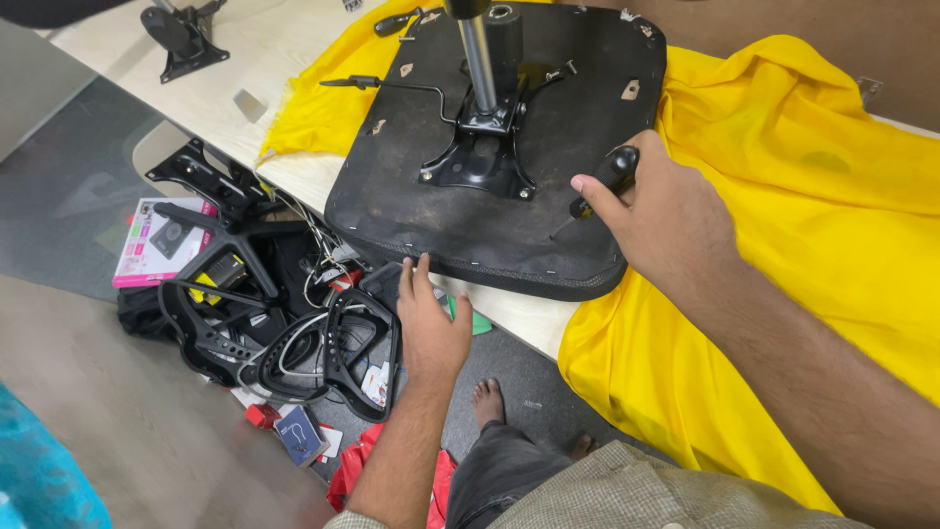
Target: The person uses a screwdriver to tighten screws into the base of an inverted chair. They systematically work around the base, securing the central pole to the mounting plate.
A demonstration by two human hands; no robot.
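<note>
An upturned black chair seat [578,118] lies on a yellow cloth [783,176] over a pale table. A black metal tilt mechanism [480,147] with a chrome gas cylinder [477,59] is bolted to its underside. My right hand [656,211] grips a screwdriver [607,181] with a black handle, its shaft pointing down at the seat's near right part. My left hand [428,323] is flat, fingers together, its fingertips touching the seat's near edge.
Black plastic chair parts [284,333], wires and small boxes lie heaped on the floor left of the table. A pink box [147,245] sits beside them. Another black mechanism [181,39] rests on the table's far left. My bare feet [490,402] show below.
</note>
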